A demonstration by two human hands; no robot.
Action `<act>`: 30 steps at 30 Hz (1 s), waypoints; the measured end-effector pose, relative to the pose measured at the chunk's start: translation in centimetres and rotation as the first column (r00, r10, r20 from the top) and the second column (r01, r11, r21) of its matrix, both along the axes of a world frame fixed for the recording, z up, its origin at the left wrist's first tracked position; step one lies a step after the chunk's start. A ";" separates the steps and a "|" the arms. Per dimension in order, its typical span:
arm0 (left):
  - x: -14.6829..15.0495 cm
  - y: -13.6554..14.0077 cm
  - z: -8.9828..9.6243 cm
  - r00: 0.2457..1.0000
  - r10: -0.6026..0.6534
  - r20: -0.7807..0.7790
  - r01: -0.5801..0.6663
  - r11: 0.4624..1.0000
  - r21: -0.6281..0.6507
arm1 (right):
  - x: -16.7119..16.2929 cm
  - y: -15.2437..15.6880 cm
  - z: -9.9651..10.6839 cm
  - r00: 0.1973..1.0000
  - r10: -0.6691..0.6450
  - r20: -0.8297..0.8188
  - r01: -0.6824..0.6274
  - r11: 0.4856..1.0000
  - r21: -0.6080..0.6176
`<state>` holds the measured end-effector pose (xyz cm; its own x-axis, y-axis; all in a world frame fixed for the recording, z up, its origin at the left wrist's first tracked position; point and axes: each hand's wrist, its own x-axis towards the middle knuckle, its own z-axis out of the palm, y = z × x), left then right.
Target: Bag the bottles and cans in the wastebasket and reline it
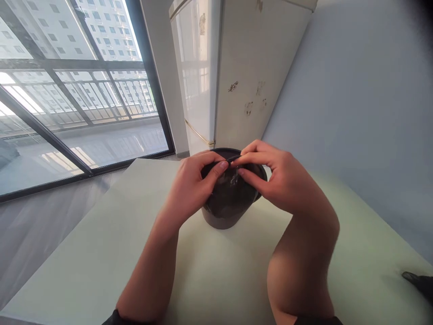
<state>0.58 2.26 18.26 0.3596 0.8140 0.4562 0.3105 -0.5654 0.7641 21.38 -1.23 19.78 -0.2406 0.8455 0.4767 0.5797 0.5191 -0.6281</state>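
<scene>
A dark round bin (221, 221) stands on the pale tabletop in front of me. Glossy black plastic, which looks like a garbage bag (228, 198), bulges over its near side. My left hand (198, 180) pinches the bag's upper edge between thumb and fingers at the left. Close beside it, my right hand (275, 174) grips the same edge with thumb and fingertips. The two hands almost meet above the bin. Much of the bin's rim and its inside are hidden by the bag and my hands.
The pale table (84, 253) reaches out on both sides. A white refrigerator (243, 58) with worn patches stands behind it, beside a bluish wall (365, 90). Glass sliding doors (111, 90) are at the left. A black object (419, 282) lies at the right edge.
</scene>
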 end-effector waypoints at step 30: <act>-2.3 2.7 -1.3 0.936 0.331 0.120 -0.321 0.942 -0.101 | 0.6 1.8 -0.8 0.957 -0.280 -0.077 0.282 0.959 0.023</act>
